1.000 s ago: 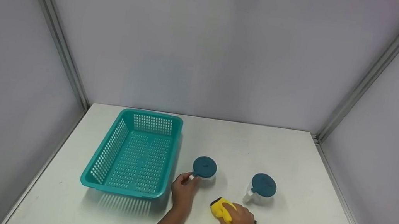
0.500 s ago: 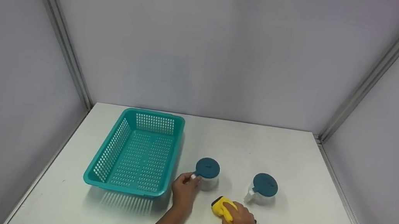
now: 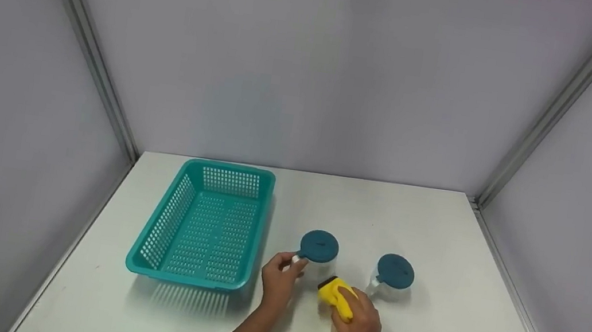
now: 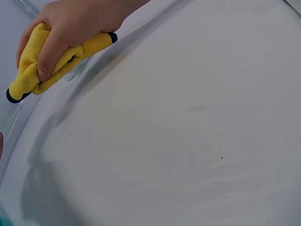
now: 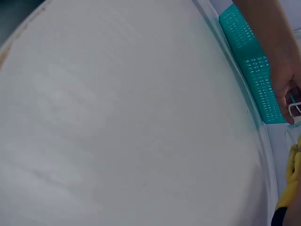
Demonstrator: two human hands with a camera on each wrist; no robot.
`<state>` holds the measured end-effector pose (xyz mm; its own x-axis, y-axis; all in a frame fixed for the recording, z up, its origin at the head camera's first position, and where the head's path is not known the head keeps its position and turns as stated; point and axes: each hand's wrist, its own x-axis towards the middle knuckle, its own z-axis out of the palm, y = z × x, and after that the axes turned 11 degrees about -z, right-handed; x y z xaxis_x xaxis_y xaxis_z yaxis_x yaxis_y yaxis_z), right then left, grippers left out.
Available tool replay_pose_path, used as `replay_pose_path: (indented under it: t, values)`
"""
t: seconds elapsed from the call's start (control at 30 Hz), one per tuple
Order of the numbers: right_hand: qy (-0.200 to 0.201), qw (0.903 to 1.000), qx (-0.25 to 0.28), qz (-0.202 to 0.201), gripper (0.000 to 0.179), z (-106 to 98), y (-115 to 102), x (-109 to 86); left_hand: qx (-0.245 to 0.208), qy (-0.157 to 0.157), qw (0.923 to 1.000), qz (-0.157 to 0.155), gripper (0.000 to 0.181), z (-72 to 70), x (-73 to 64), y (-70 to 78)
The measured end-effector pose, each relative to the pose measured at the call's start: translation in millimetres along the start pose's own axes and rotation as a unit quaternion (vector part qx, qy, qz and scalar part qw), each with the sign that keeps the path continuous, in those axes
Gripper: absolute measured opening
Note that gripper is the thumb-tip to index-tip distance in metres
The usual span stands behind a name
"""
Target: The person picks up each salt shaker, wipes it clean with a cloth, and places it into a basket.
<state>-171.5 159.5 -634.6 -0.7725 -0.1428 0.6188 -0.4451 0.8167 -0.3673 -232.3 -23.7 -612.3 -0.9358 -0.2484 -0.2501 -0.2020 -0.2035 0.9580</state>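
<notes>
My left hand (image 3: 278,282) pinches the white handle (image 5: 292,110) of a clear lidded mug, whose round blue lid (image 3: 319,246) is on top. The mug looks raised slightly from the table. Just right of it, my right hand (image 3: 361,326) grips a bunched yellow cloth (image 3: 334,294) with dark edging. One end of the cloth is close to the mug's lower side; I cannot tell whether they touch. The left wrist view shows the cloth (image 4: 35,70) folded under the right hand's fingers. A second clear mug (image 3: 395,272) with a blue lid stands behind the right hand.
A teal perforated basket (image 3: 249,240) with nothing in it sits on the white table (image 3: 180,329), left of my left hand. Grey panels (image 3: 309,75) enclose the table at the back and on both sides.
My left hand has brought the held mug a little to the right and seemingly upward. My right hand has moved the cloth forward, nearer to that mug. The other mug stays put.
</notes>
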Motion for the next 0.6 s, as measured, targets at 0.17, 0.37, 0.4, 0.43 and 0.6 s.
replay_pose_path:
  t: [0.17,0.37,0.4,0.43,0.6]
  values:
    - [0.048,0.9985,0.023,0.01,0.048,-9.8,-1.6,8.1,0.005,-0.016,0.9998,0.014,0.02,1.5,-10.8,11.7]
    - [0.083,0.9948,0.058,0.012,0.048,-21.1,-5.0,16.7,-0.001,-0.036,0.9991,0.021,0.019,0.8,-20.2,24.8]
    - [0.087,0.9941,0.063,0.012,0.048,-22.5,-5.7,18.2,-0.002,-0.037,0.999,0.024,0.019,0.3,-20.7,26.7]
    - [0.091,0.9934,0.069,0.012,0.048,-23.8,-6.4,19.7,-0.002,-0.038,0.9989,0.027,0.019,-0.3,-21.1,28.2]
    - [0.111,0.9888,0.098,0.017,0.048,-27.6,-11.6,26.4,-0.001,-0.043,0.9982,0.041,0.02,-4.8,-24.1,32.8]
